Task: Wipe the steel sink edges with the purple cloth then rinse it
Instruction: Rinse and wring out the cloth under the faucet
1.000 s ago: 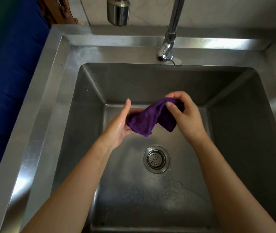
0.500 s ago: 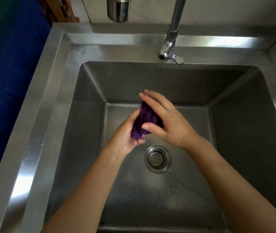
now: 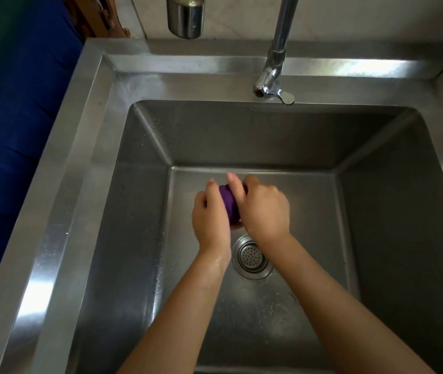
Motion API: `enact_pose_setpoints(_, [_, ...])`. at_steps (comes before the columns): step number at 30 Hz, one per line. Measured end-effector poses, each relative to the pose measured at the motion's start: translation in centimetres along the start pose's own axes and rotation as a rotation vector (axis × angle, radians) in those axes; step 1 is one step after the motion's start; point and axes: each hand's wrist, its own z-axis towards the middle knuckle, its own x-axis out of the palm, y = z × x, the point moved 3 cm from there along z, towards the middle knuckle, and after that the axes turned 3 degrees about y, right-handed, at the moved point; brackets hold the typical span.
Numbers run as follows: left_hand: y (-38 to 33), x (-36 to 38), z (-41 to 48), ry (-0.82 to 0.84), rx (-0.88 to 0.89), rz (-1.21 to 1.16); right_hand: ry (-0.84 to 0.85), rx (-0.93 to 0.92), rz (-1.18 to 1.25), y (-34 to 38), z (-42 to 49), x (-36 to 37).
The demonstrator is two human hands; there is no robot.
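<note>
Brushed stainless steel fills the view: a deep, square steel sink (image 3: pixel 61 211) with a broad flat rim, sloped walls and sharp pressed creases running to its corners. Droplets bead on the left wall, and a wet film shines on the floor toward 6 o'clock. A round perforated drain strainer (image 3: pixel 252 257) sits at the basin's centre.

Just toward 12 o'clock of it, inside the basin, the purple cloth (image 3: pixel 230 205) is bunched into a tight, ribbed wad between both hands. The left hand (image 3: pixel 211 220) wraps it from 9 o'clock, fingers curled round the fabric. The right hand (image 3: pixel 265 210) closes over it from 3 o'clock, fingers clamped on the wad, so only a narrow strip of purple shows. The left wrist glistens with water.

Open basin lies all around the hands, widest toward 3 o'clock. A chrome tap (image 3: pixel 275 66) rises from the back rim at 12 o'clock. A polished steel cylinder (image 3: pixel 185 18) shows at 11 o'clock against a pale wall, and a dark blue surface (image 3: pixel 12 136) borders the rim at 9 o'clock.
</note>
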Motion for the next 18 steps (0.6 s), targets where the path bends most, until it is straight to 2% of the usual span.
enact_pose_setpoints(2, [-0.4, -0.4, 0.5, -0.017, -0.053, -0.013, 0.007, -0.119, 0.154, -0.5, -0.7, -1.1])
enact_pose_setpoints(3, [-0.7, -0.4, 0.7, 0.004, -0.099, -0.016, -0.001, -0.242, 0.183, -0.3, -1.1, -1.8])
enact_pose_setpoints(6, [-1.4, 0.3, 0.7, 0.112, -0.206, -0.008, 0.046, -0.601, 0.078, 0.1, -1.0, -2.1])
enact_pose_setpoints(9, [-1.9, 0.7, -0.1, 0.147, -0.225, 0.045, -0.048, -0.748, -0.001, 0.3, 0.1, -2.2])
enact_pose_setpoints(12, [-2.0, 0.4, 0.4, 0.036, -0.095, 0.100, -0.181, -0.757, 0.051, 0.5, 0.7, -2.0])
enact_pose_setpoints(14, [-2.0, 0.1, 0.9, -0.068, 0.051, 0.187, -0.251, -0.668, 0.067, 0.4, 0.8, -1.5])
enact_pose_setpoints(18, [-2.9, 0.1, 0.7, -0.173, 0.301, 0.446, -0.356, -0.458, 0.038, 0.2, 0.6, -0.3])
